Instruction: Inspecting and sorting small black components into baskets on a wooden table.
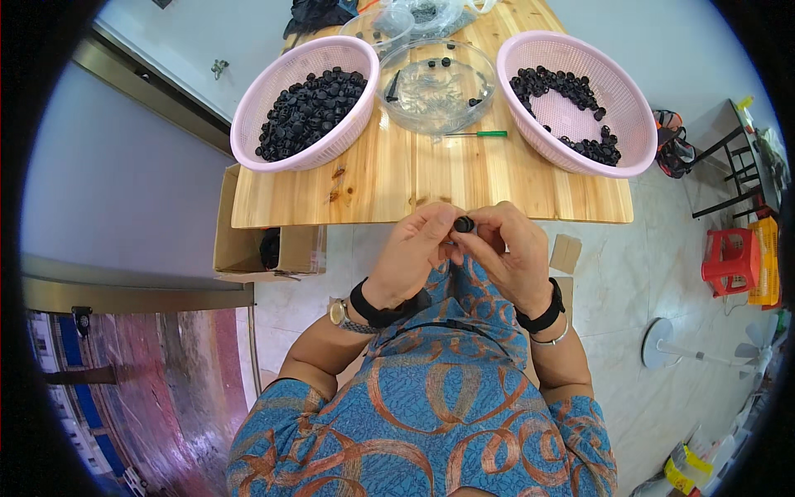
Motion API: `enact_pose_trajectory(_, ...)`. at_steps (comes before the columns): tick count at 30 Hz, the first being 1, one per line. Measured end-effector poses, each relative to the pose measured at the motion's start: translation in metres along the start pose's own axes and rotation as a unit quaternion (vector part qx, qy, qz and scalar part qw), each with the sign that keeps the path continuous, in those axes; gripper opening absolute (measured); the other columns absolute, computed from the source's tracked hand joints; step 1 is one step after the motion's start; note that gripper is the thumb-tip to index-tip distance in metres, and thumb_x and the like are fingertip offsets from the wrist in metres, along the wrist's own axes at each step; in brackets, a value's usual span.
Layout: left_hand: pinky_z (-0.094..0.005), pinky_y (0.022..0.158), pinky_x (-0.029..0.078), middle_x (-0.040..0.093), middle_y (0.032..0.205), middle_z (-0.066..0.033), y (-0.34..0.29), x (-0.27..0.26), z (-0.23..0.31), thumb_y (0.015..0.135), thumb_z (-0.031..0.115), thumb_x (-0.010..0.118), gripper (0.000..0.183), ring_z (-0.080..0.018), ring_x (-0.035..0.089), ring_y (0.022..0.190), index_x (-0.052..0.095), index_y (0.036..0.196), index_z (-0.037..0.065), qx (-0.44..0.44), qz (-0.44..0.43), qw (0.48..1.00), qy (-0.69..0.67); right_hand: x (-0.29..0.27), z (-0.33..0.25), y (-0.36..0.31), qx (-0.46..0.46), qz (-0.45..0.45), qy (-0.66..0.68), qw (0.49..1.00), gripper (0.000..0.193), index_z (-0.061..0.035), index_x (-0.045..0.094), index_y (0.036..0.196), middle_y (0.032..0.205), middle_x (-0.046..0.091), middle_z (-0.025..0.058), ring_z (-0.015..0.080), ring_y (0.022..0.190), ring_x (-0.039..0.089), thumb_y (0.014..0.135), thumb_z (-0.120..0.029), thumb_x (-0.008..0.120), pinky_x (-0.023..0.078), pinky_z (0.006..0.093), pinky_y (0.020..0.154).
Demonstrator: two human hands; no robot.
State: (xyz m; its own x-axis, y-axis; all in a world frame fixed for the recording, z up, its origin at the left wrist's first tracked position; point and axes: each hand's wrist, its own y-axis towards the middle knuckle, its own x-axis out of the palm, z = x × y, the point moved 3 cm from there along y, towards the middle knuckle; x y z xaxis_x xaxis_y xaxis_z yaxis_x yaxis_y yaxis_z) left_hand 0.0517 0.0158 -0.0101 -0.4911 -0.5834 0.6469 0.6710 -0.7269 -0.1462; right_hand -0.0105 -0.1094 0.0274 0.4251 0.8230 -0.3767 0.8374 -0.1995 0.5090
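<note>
Between my two hands, just off the table's front edge, is a small round black plastic part (464, 224). My left hand (418, 248) pinches it from one side, thumb and fingertips together. From the other side my right hand (509, 253) grips it with bent fingers. A pink basket (364, 116) at the left holds a large heap of similar black parts (310, 112). At the right, another pink basket (633, 124) has fewer black parts (563, 87), with its bottom partly showing. A clear round plastic tray (439, 87) between the baskets contains a few black pieces.
A green-handled screwdriver (490, 134) lies on the wooden table (414, 182) before the tray. Clear bags (431, 15) sit at the back. A cardboard box (236, 240) stands under the table's left side. A red stool (730, 261) and a fan (660, 342) are at the right.
</note>
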Motion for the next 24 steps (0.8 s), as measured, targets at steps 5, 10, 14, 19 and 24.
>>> enact_pose_trajectory(5,-0.0174,0.054,0.04,0.053,0.072,0.0006,0.0,-0.002,0.007,0.095,0.028,0.046,0.028,-0.0057,0.049,0.06,0.057,0.088,0.003,0.041,-0.018,0.979,0.198,0.0,-0.004,-0.003,-0.005,-0.012,0.01,1.0,0.025,-0.0039,0.059,0.088,0.067,0.054,0.0059,0.0151,0.053,0.054,0.07,-0.013,0.074,0.041,0.0262,0.047)
enact_pose_trajectory(10,-0.0176,0.052,0.037,0.05,0.07,0.0022,-0.005,0.004,0.006,0.094,0.028,0.047,0.028,-0.0046,0.046,0.059,0.058,0.086,0.003,0.069,-0.007,0.982,0.178,0.002,-0.004,-0.007,-0.011,-0.015,-0.015,1.0,0.026,-0.0044,0.059,0.088,0.066,0.053,0.0053,0.0149,0.052,0.052,0.069,-0.014,0.075,0.041,0.0262,0.047)
enact_pose_trajectory(14,-0.0174,0.053,0.037,0.05,0.07,0.0023,-0.006,0.004,0.005,0.094,0.029,0.047,0.027,-0.0045,0.045,0.06,0.058,0.089,0.004,-0.001,0.017,0.995,0.102,0.004,-0.003,-0.008,-0.016,-0.019,-0.013,1.0,0.026,-0.0048,0.059,0.088,0.066,0.052,0.0052,0.0149,0.052,0.052,0.07,-0.015,0.075,0.041,0.0263,0.047)
enact_pose_trajectory(19,-0.0171,0.052,0.037,0.053,0.072,0.0017,-0.007,0.006,0.013,0.094,0.029,0.048,0.026,-0.0046,0.046,0.061,0.057,0.09,0.004,-0.007,-0.01,0.996,0.087,0.006,-0.001,-0.002,0.033,-0.013,0.08,0.996,0.025,-0.0047,0.059,0.089,0.064,0.052,0.0039,0.0123,0.052,0.05,0.072,-0.015,0.074,0.039,0.0246,0.046)
enact_pose_trajectory(24,-0.0166,0.053,0.038,0.057,0.076,0.0004,-0.008,-0.011,0.056,0.093,0.025,0.051,0.023,-0.0036,0.049,0.062,0.057,0.087,0.004,0.071,0.052,0.974,0.211,0.006,-0.004,0.005,0.041,-0.042,0.083,0.995,0.025,-0.0041,0.059,0.091,0.064,0.052,0.0021,0.0082,0.052,0.048,0.074,-0.014,0.074,0.037,0.0212,0.046)
